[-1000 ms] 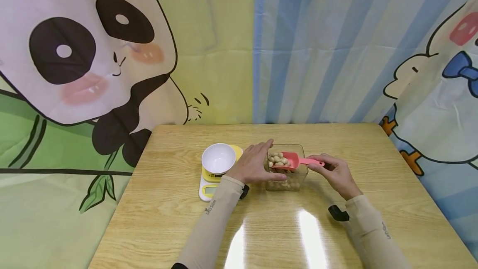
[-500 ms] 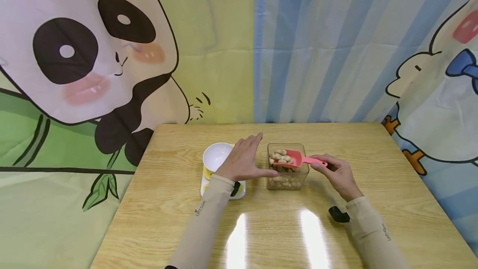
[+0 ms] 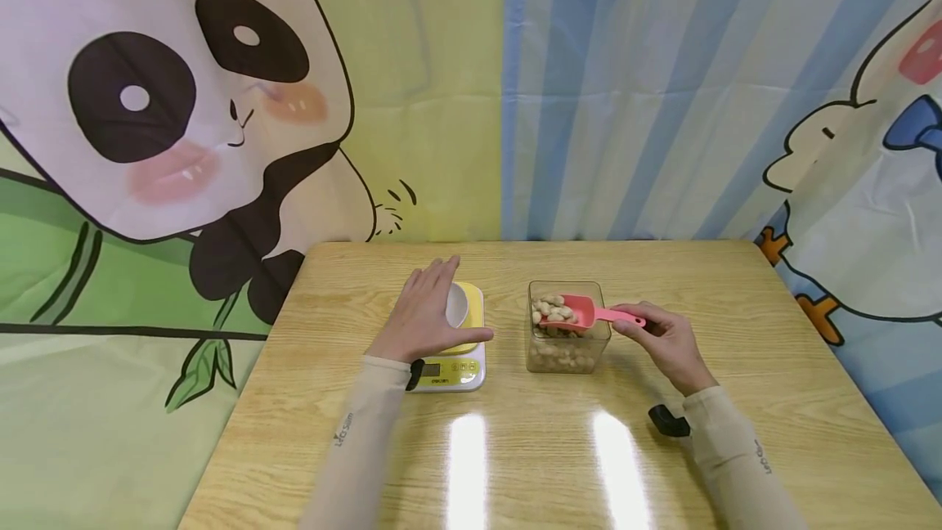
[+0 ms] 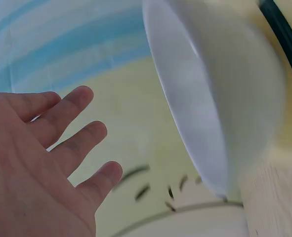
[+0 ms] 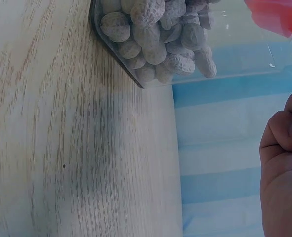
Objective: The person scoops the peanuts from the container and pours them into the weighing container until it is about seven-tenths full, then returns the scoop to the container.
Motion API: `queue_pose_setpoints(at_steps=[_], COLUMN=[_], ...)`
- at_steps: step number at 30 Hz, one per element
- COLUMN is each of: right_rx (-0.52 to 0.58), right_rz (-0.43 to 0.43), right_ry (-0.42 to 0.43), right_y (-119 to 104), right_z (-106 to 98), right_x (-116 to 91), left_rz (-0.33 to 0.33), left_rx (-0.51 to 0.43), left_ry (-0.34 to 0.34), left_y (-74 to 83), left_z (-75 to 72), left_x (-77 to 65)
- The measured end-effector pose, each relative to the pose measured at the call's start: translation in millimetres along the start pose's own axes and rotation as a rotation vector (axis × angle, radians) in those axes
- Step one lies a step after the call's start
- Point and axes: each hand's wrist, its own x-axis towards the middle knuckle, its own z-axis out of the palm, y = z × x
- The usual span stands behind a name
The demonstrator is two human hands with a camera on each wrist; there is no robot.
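Fingers (image 4: 86,140) of L hand (image 3: 423,315) spread wide by white bowl (image 3: 457,306) on yellow scale (image 3: 477,311); careless swing could tip bowl. R hand (image 3: 666,346) pinches pink scoop (image 3: 584,312) w/ peanuts (image 3: 553,308) at mouth of clear tub (image 3: 565,357); tilt or rim knock might spill some. Writing: L sleeve (image 3: 359,424) approx. "Let's Slim"; scale label (image 3: 440,381), R sleeve (image 3: 736,440) too small.

both forearms come in low, left forearm (image 3: 349,444) angling forward and slightly right, right forearm (image 3: 739,448) slanting forward and left. left hand (image 3: 419,317) has fingers (image 4: 86,138) spread and extended, left thumb (image 3: 467,336) out sideways toward the other hand. right hand (image 3: 666,342) points inward, curled into a pinch (only partly in right wrist view).
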Motion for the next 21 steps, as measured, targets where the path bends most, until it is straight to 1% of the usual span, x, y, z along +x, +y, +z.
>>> queue_pose_setpoints(at_steps=[5,9,12,15,21], right_rx=[-0.043,-0.058,-0.050,-0.047,-0.060], right_rz=[0.005,0.004,0.008,0.008,0.011], right_ry=[0.002,0.003,0.000,-0.004,-0.022], right_y=[-1,-2,-3,-6,-7], right_z=[2,3,4,5,5], right_x=[1,1,2,3,8], left_rz=[-0.072,-0.136,-0.161,-0.168,-0.188], left_rx=[0.004,-0.024,-0.046,-0.061,-0.102], left_ry=[0.026,0.024,0.014,0.006,0.002], left_y=[-29.5,-45.7,-53.8,-59.6,-65.6], left_z=[-4.7,-3.6,-2.0,-0.1,6.2], left_x=[-15.9,-28.0,-35.7,-41.6,-45.4])
